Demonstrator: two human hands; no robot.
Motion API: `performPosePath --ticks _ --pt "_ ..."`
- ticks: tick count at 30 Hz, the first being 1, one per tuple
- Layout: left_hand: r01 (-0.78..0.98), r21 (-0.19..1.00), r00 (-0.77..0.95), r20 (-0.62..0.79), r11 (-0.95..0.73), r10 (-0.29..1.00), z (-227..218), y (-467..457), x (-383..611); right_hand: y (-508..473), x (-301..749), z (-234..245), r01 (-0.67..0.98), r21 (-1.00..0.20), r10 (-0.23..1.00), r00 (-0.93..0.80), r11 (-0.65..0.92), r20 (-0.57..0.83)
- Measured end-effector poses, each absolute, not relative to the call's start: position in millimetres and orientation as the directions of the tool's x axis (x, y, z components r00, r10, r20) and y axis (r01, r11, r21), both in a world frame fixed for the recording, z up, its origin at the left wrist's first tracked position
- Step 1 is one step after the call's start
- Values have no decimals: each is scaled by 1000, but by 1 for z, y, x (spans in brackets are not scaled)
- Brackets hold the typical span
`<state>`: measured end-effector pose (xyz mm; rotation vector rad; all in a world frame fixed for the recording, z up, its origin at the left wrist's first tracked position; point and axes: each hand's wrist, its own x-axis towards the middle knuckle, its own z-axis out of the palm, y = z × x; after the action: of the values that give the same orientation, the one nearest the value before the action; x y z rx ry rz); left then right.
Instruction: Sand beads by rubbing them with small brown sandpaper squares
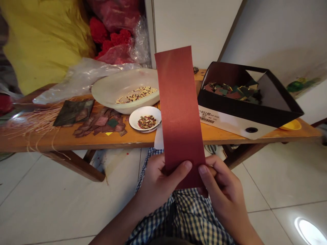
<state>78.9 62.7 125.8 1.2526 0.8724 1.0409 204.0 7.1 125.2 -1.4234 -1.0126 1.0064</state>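
A long strip of dark red card (178, 109) stands upright in front of me, held at its lower end by both hands. My left hand (163, 180) pinches the strip's left edge, thumb on the face. My right hand (217, 187) grips the right edge, thumb on top. Behind the strip, on a wooden bench (133, 139), sit a white shallow bowl (125, 90) of mixed seeds and a small white dish (145, 119) of beans. Neither hand touches them.
A black-lined box (251, 98) of cut paper squares stands on the bench at right. Cut brown pieces (100, 124) and raffia strands (33, 124) lie at left. Red and yellow bags (43, 41) are piled behind. White floor tiles (281, 177) lie below.
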Motion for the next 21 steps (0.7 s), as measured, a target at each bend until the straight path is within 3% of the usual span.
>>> performPosePath --ticks 9,21 --pt "-144 990 339 59 -10 939 121 63 80 7 200 123 12 -993 937 331 -117 -107" --pt "-2 1000 313 -2 3 950 143 77 88 20 202 139 6 -997 923 378 -80 -72"
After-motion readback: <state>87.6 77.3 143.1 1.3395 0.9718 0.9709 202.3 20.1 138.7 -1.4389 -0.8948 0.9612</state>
